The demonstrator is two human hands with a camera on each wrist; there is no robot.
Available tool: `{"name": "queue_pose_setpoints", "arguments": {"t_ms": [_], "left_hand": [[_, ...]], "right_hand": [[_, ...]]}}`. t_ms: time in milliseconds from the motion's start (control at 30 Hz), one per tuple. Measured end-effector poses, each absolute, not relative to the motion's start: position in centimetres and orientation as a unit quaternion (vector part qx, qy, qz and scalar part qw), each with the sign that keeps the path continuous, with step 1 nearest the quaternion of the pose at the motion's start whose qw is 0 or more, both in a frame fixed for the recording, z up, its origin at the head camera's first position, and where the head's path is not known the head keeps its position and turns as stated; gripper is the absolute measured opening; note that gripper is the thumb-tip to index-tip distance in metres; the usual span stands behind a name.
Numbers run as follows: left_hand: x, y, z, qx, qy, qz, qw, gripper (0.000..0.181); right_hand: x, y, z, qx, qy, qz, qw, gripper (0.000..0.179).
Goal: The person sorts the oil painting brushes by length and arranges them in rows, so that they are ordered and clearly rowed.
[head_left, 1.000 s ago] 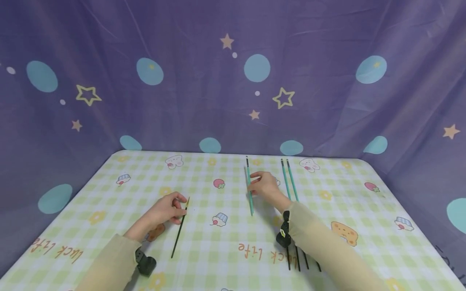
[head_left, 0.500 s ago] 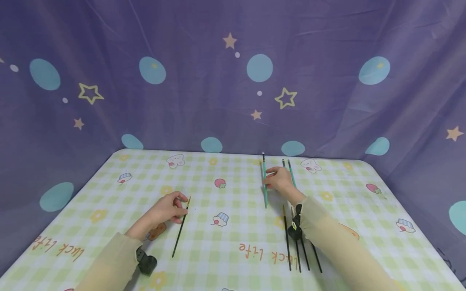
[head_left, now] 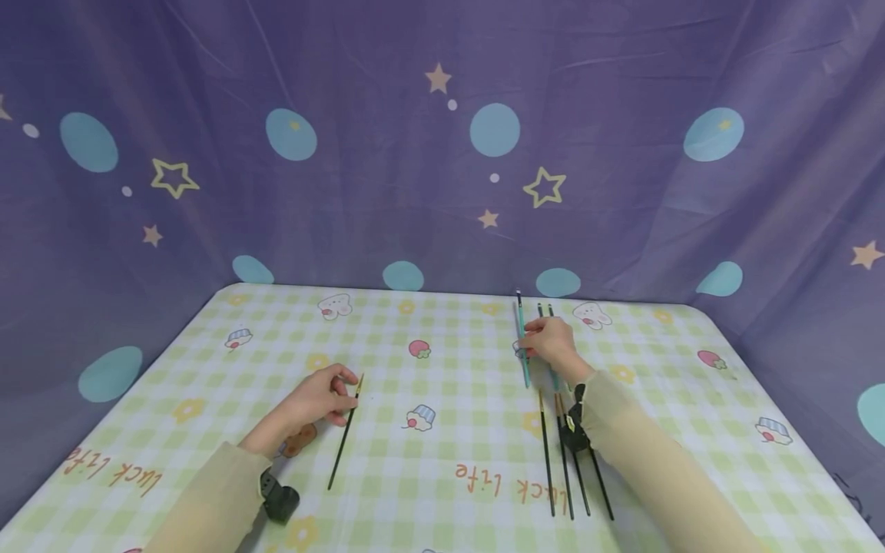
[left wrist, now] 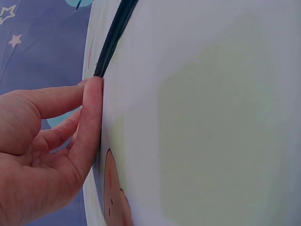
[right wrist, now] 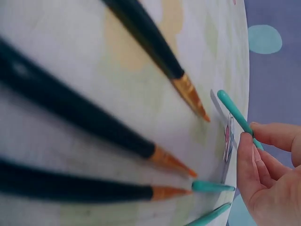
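Note:
My left hand (head_left: 314,399) pinches a black paintbrush (head_left: 341,452) near its gold ferrule, the handle slanting toward me; the left wrist view shows the dark handle (left wrist: 115,35) at the fingertips. Farther back, my right hand (head_left: 551,342) holds a teal paintbrush (head_left: 522,319) between thumb and fingers, dark tip toward the back edge. In the right wrist view, the rounded teal handle end (right wrist: 230,104) sticks out past the pinch. Two more teal paintbrushes (head_left: 556,380) lie right beside it, partly hidden behind that hand.
Several black paintbrushes (head_left: 547,453) with orange-brown tips lie in front of the right wrist, partly covered by the right sleeve (head_left: 643,453). A checked tablecloth (head_left: 228,407) covers the table. Behind it hangs a purple curtain (head_left: 387,177).
My right hand has carried the teal paintbrush rightward, closer to the other two teal ones. The left hand and its black paintbrush stay in place.

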State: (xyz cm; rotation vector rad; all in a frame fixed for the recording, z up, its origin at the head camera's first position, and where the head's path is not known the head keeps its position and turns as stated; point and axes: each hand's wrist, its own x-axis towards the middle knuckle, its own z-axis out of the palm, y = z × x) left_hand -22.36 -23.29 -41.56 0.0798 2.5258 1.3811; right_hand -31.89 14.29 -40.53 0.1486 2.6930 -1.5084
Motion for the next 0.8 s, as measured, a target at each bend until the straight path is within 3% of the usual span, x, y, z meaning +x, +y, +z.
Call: {"name": "queue_pose_setpoints", "arguments": {"t_ms": [800], "left_hand": [[-22.4, -23.1, -41.3, 0.022, 0.873, 0.469, 0.133, 0.032]], "right_hand": [[-31.7, 15.5, -40.5, 0.035, 0.928, -0.369, -0.021, 0.031]]}}
